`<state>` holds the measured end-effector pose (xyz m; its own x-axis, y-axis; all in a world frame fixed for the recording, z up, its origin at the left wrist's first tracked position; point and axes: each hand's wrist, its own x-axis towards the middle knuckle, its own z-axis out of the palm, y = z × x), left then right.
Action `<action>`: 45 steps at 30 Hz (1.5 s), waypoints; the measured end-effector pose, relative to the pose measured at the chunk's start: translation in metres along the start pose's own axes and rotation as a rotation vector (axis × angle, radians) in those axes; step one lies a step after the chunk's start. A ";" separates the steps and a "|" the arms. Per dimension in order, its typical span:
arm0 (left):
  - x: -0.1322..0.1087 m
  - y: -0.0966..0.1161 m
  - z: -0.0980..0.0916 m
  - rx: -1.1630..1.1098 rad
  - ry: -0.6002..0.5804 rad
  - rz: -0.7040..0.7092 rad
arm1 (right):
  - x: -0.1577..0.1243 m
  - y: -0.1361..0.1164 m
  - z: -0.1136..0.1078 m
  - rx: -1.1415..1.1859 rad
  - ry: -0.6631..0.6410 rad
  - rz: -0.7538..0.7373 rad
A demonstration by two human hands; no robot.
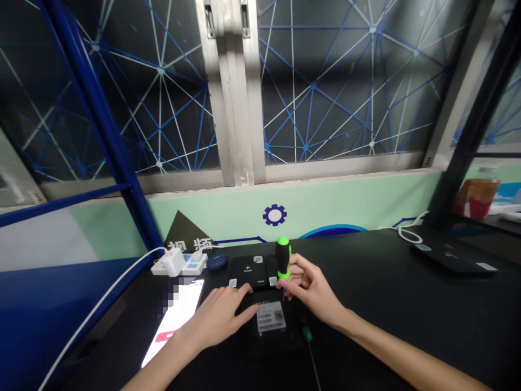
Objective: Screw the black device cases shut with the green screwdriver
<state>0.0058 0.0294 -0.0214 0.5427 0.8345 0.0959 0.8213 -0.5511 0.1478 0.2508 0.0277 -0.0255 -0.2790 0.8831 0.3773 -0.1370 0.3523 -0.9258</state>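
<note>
Right hand [311, 282] clamped on a black-and-green screwdriver [282, 258], fingers and thumb around the lower handle; tool stands near upright, shaft down over the far right part of a dark flat device [271, 317] with a printed label, tip contact too small to tell. Device lies on the black bench [374, 315], near side, between the two hands. Left hand [222, 312] palm down, fingers and thumb apart, grasping nothing, laid at the device's left side, thumb tip by the label. Second screwdriver [307, 334], green on its handle, lies just right of the device, shaft toward the near edge. Just beyond the device, a black box [246, 270] with a pale logo. Left of the left hand, a lit phone [179, 320]; farther, a white power strip [195, 264] with a charger [173, 262] plugged in
</note>
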 end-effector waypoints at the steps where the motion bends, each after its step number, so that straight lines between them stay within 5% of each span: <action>1: 0.000 0.000 0.000 0.002 -0.002 0.000 | 0.000 0.000 0.000 0.006 -0.004 -0.004; 45: 0.000 0.005 -0.005 0.003 -0.018 0.001 | -0.004 -0.001 0.001 -0.025 -0.052 -0.025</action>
<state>0.0090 0.0263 -0.0163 0.5467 0.8337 0.0781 0.8212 -0.5521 0.1446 0.2509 0.0240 -0.0261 -0.3251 0.8567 0.4004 -0.1214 0.3821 -0.9161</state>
